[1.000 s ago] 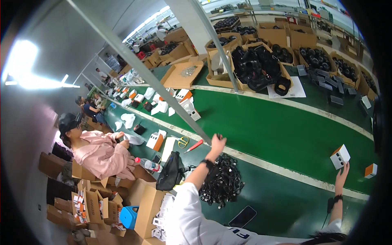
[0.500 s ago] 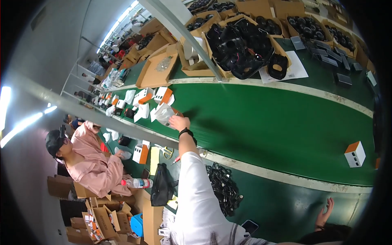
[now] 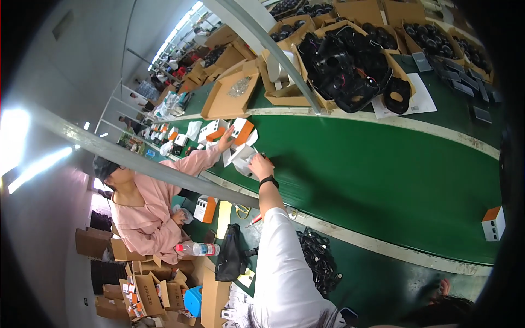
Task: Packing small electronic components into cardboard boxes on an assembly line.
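Note:
My left hand, with a black band on its wrist, reaches far forward over the green conveyor belt. Its fingers are closed on a crumpled translucent plastic bag. Right beyond the bag stands an orange-and-white box, with white flaps or paper around it. A co-worker's hand in a pink sleeve touches this box from the left. My right hand is out of view.
A grey metal pole crosses low on the left. Black cables, a black pouch and a bottle lie on the near table. Another small box stands far right. Blurred fingers, apparently another person's, show lower right.
The co-worker in pink has stretched an arm over to the orange-and-white box. My view has shifted left, while my left hand stays at the plastic bag. The fingers lower right have drawn back.

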Motion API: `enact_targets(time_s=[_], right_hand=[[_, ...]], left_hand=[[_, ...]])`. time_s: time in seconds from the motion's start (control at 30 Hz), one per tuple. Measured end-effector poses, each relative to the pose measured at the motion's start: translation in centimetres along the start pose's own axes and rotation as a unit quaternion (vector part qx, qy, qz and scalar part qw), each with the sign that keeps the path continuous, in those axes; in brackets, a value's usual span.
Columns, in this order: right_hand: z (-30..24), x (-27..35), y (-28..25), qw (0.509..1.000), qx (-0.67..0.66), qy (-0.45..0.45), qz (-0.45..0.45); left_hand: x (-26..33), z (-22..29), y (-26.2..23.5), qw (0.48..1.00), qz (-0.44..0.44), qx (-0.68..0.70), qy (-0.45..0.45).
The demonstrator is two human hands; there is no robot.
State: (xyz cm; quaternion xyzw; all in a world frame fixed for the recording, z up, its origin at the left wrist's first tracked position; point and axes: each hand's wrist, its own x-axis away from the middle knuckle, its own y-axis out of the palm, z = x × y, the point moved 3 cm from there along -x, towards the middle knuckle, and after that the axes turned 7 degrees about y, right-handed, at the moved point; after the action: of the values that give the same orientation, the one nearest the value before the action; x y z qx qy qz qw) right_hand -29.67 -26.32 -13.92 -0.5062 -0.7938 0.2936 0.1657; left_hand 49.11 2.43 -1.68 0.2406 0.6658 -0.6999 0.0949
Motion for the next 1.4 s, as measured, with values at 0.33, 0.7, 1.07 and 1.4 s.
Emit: enact_targets(time_s=[0.33,0.7,1.07,1.4], right_hand=[[-7.5,1.0,3.0,0.973,-0.138,0.099,-0.156],[-24.3,7.1,2.7,0.941,-0.165,0.035,-0.292],[-16.2,18.0,-0.6,0.958,-0.208,0.035,-0.197],[-15.1,22.0,-5.4,0.996,-0.050,0.065,-0.043]], left_hand=[[11.4,10.7,-6.9,0.900,-0.009,0.338,0.275],[41.9,17.4,-27.7,0.609,-0.360,0.646,0.287],[51.6,12.5,-33.6,0.591,-0.269,0.652,0.390],[55.8,12.4,-39.0,0.673,-0.212,0.459,0.540]])
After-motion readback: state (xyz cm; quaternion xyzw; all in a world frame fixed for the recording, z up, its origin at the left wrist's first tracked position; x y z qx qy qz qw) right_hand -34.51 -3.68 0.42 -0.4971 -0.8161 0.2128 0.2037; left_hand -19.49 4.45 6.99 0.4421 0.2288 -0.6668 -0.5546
